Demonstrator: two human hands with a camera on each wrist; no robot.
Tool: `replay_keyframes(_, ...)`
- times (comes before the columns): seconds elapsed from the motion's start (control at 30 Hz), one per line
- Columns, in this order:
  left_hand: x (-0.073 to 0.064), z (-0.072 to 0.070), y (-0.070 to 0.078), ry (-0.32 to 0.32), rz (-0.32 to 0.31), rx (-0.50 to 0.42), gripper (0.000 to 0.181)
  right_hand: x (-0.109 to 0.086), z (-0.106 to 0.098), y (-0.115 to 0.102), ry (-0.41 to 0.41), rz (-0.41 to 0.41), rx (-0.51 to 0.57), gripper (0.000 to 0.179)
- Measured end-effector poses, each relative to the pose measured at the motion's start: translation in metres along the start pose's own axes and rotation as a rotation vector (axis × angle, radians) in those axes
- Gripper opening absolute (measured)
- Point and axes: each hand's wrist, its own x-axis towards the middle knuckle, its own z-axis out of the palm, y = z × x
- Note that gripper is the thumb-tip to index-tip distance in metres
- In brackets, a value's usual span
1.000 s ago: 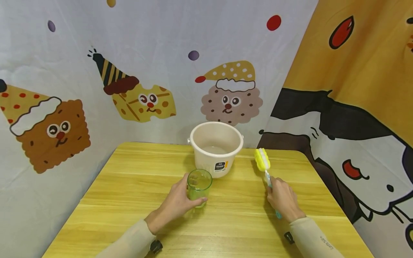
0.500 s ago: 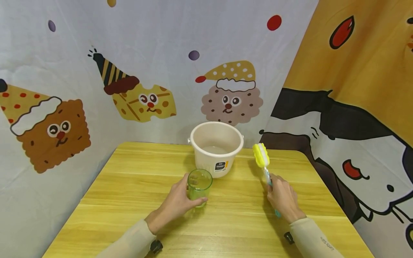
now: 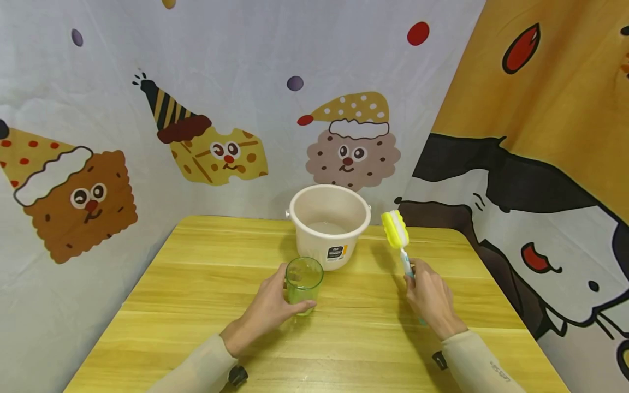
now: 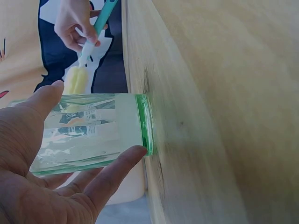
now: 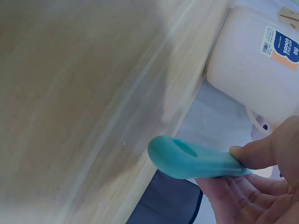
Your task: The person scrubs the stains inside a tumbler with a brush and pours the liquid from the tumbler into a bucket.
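Observation:
A clear green drinking glass (image 3: 303, 281) stands upright on the table. My left hand (image 3: 270, 305) grips it from the left, thumb in front and fingers behind; the left wrist view shows the fingers curved round its wall (image 4: 88, 135). On the right, my right hand (image 3: 432, 297) holds a sponge bottle brush by its teal and white handle (image 5: 201, 158). The brush's yellow and white sponge head (image 3: 395, 229) points up and away, raised above the table. The handle's teal end with a hanging hole sticks out behind the fingers in the right wrist view.
A cream bucket (image 3: 319, 240) with a label stands behind the glass, close to it, near the back of the wooden table (image 3: 206, 273). A cartoon-printed curtain (image 3: 221, 82) hangs behind the table and along its sides.
The sponge brush in my right hand has tilted up, its head rising and shifting slightly left. My left hand and the glass have stayed in place.

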Motion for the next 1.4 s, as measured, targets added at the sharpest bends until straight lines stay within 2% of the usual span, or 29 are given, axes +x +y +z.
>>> replay_keyframes(0.6,0.002,-0.003,-0.002,-0.017,0.02,0.011,0.103,0.007,-0.009,-0.006,0.177,-0.109,-0.024,0.041)
replay_keyframes(0.83,0.004,-0.006,-0.001,-0.023,0.024,-0.023,0.098,0.009,-0.012,-0.009,0.212,-0.15,-0.022,0.04)
replay_keyframes(1.13,0.005,-0.008,-0.001,-0.036,0.031,-0.025,0.089,0.01,-0.015,-0.009,0.263,-0.198,-0.044,0.039)
replay_keyframes(1.4,0.007,-0.01,-0.001,-0.03,0.035,-0.01,0.086,0.012,-0.018,-0.012,0.329,-0.275,-0.064,0.044)
